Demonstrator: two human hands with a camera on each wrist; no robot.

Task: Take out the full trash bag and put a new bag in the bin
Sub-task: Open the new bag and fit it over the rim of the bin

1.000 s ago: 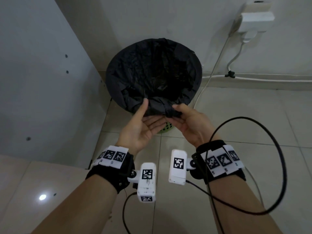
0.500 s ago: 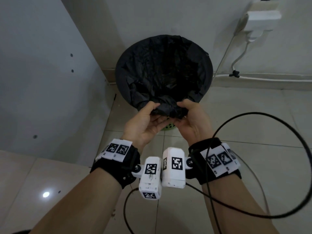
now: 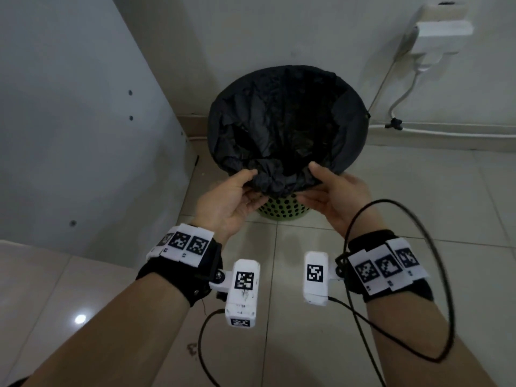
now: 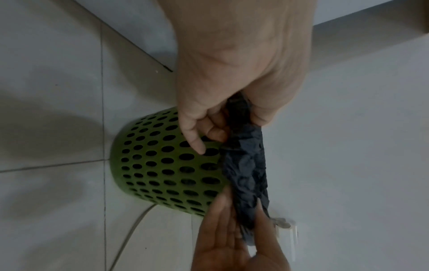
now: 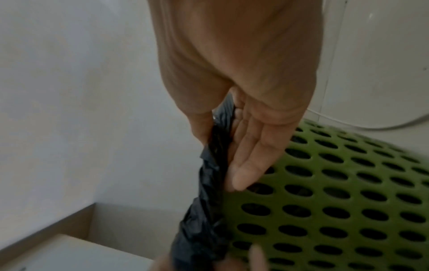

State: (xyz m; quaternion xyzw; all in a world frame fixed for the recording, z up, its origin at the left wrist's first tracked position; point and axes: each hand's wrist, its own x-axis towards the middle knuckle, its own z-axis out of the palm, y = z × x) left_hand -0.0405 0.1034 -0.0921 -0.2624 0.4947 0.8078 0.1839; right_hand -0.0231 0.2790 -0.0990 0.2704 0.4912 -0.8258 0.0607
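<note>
We see a round green plastic bin, its tapering wall pierced all over with oval holes, standing on the pale glossy floor tiles near the far edge of the floor, where it meets the white wall. A black trash bag of thin, crinkled film lines the bin and folds over its rim. At the near side of the rim the film is gathered into a wrinkled roll. Our left hand pinches that roll between thumb and curled fingers; our right hand pinches it too, thumb on top and the fingers stretched almost straight beneath, along the bin's wall. The two hands are apart, with bunched film between them. To the left of the bin stands a flat white panel with small dark holes. On the wall at upper right a white socket box carries a plug, and a pale cable drops from it. Black cords loop from the wrist straps over our forearms.
</note>
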